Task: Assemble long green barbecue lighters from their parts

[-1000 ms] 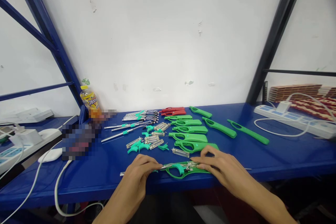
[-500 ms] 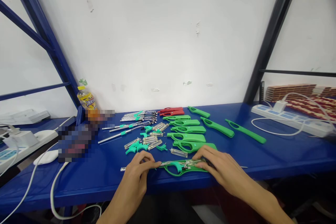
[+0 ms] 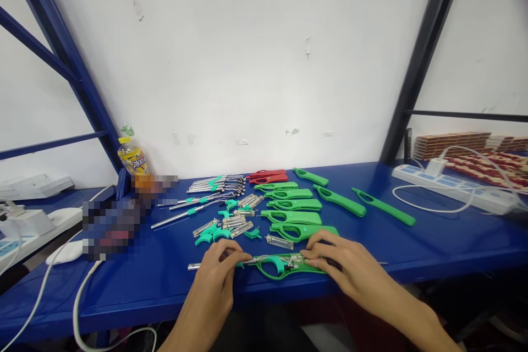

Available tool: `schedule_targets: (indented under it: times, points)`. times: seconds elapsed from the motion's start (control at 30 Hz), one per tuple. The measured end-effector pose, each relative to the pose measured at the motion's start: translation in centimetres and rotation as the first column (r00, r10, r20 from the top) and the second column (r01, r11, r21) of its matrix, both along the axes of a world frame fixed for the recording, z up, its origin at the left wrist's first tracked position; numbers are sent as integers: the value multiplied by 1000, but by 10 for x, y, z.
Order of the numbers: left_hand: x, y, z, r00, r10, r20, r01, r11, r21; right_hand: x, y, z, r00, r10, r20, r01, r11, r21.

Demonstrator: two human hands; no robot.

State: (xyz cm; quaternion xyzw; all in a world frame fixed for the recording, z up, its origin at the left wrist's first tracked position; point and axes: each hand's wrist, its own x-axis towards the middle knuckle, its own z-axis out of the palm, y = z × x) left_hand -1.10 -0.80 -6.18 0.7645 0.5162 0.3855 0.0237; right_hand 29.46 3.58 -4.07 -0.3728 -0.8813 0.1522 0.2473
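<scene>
An open green lighter shell [image 3: 268,275] lies near the table's front edge, with a teal trigger [image 3: 279,264] and a clear fuel tank [image 3: 297,258] inside it. My left hand [image 3: 218,272] pinches the metal lighter tube [image 3: 193,267] where it enters the shell's left end. Thumb and fingers of my right hand [image 3: 344,264] are closed on the tank's end and cover the right part of the shell. Just behind lies a loose fuel tank [image 3: 279,242] beside a green lighter shell [image 3: 305,230].
Behind my hands are several loose teal triggers [image 3: 206,234], fuel tanks [image 3: 235,222] and metal tubes with wires [image 3: 214,184]. Green shells [image 3: 340,201] and red shells [image 3: 268,177] lie farther back. A drink bottle [image 3: 134,159] stands left, a power strip [image 3: 454,190] right.
My right thumb and fingertips have moved slightly left and drawn together at the fuel tank's end. My left hand keeps its pinch on the tube. The whole view has shifted a little.
</scene>
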Motion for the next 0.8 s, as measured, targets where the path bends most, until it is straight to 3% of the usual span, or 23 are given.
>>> schedule_targets:
  times: [0.07, 0.13, 0.3, 0.8]
  points:
    - [10, -2, -1, 999, 29, -43, -26, 998, 54, 0, 0, 0, 1000, -3, 1, 3, 1000, -1]
    - [24, -4, 0, 995, -18, -95, 23, 999, 49, -1, 1, 0, 1000, -1, -2, 1, 1000, -1]
    - [53, -5, 9, 966, -169, -194, 156, 984, -82, 0, 0, 2, 1000, -4, -19, 4, 1000, -4]
    - [53, 0, 6, 961, -213, -177, 202, 976, -77, 1, 1, 0, 999, 3, -34, -3, 1000, 2]
